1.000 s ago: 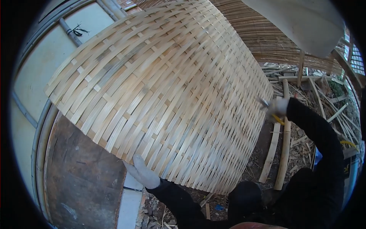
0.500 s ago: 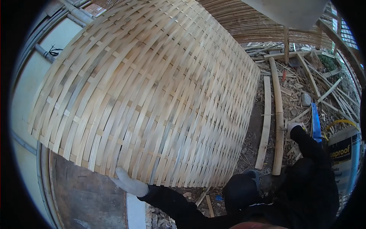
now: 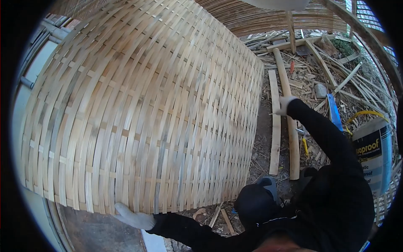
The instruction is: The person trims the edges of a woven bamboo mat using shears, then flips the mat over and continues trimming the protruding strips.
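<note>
A large woven bamboo panel [image 3: 142,109] leans tilted on my left and fills much of the view. My left hand [image 3: 135,217], in a pale glove, is closed on its lower edge, with some fingers hidden. My right hand [image 3: 286,105], also gloved, reaches across a round bamboo pole [image 3: 294,147] to a flat bamboo strip [image 3: 275,145] lying alongside it. Its fingertips come together at a thin bit on the strip, too small to name. Beside the pole, near my knee, lies a hammer-like tool with a yellow handle [image 3: 305,147].
A blue saw blade [image 3: 334,112] lies right of my right arm, near a labelled bucket [image 3: 371,147] with a yellow handle. Wood scraps [image 3: 344,90], a grey stone [image 3: 320,91] and an upright post [image 3: 291,31] stand or lie beyond. A bamboo screen [image 3: 247,19] closes the back.
My right hand has moved left and forward, from beside the pole to over it, leaving the yellow-handled tool exposed. My left hand stays on the panel edge. The view has shifted somewhat.
</note>
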`<state>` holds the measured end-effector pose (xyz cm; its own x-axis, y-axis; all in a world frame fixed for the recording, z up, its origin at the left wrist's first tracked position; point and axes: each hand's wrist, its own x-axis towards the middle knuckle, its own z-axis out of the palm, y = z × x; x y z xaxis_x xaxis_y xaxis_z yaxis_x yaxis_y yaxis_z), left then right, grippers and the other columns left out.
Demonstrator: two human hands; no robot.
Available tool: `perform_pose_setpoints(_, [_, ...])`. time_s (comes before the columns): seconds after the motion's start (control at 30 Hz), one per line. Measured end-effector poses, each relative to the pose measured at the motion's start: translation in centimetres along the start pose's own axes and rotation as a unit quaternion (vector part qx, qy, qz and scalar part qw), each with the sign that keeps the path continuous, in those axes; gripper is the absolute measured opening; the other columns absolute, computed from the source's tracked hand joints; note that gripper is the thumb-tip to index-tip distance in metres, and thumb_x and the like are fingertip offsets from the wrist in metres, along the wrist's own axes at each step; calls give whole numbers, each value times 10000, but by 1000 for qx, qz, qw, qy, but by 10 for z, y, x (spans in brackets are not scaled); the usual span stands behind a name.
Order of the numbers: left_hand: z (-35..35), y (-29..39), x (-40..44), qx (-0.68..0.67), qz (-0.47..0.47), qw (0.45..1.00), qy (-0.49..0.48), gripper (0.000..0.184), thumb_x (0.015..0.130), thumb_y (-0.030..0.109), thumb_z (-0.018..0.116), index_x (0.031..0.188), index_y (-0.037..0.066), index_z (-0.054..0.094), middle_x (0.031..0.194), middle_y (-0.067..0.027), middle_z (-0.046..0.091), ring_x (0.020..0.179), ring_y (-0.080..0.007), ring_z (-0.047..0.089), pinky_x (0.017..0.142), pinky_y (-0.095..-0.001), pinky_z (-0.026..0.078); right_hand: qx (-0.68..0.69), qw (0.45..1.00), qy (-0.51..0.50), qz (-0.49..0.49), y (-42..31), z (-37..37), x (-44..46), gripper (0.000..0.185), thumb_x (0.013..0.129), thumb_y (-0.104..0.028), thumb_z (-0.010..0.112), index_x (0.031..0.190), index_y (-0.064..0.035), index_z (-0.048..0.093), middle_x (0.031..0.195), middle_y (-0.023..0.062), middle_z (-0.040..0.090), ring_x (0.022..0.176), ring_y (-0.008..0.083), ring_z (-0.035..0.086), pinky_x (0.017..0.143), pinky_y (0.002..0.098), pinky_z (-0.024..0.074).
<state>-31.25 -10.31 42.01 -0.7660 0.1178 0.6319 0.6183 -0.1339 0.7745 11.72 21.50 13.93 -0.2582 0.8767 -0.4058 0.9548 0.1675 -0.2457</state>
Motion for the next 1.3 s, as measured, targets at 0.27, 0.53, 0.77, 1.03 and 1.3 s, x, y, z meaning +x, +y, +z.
perform_pose_setpoints(0.27, [-18,-22,14,98,1,994,54,731,997,472,534,1449,-85,391,1342,-267,539,1172,-307,600,987,-438,512,236,949,209,-9,-73,-4,114,623,817,-360,710,1321,-9,609,1191,257,682,1147,368,658,991,396,516])
perform_pose_setpoints(0.53, [0,3,-2,-37,38,998,-36,724,976,338,611,1553,-17,354,1569,-207,411,1444,-330,388,1203,-494,308,468,870,111,110,-69,94,155,1022,833,-642,689,1460,122,429,1461,326,502,1384,390,494,1143,402,395])
perform_pose_setpoints(0.77, [-18,5,-21,-70,-85,982,-151,721,1035,462,474,1564,-7,333,1620,-200,335,1492,-339,319,1241,-489,233,570,795,115,171,-68,169,213,909,863,-661,639,1300,134,593,1284,307,644,1227,370,629,1020,398,490])
perform_pose_setpoints(1.03, [0,8,-35,160,75,984,13,533,1063,330,484,1288,-144,576,1343,-284,585,1198,-360,531,1084,-442,392,580,756,131,275,-78,201,224,1014,775,-757,652,1270,127,620,1284,337,631,1288,390,586,1037,416,469])
perform_pose_setpoints(1.3, [-2,12,-31,143,145,978,55,502,1069,305,474,1285,-135,585,1374,-327,557,1260,-424,513,1113,-479,375,828,544,2,138,-36,279,295,691,960,-582,603,1287,24,666,1306,126,673,1133,195,639,983,319,483])
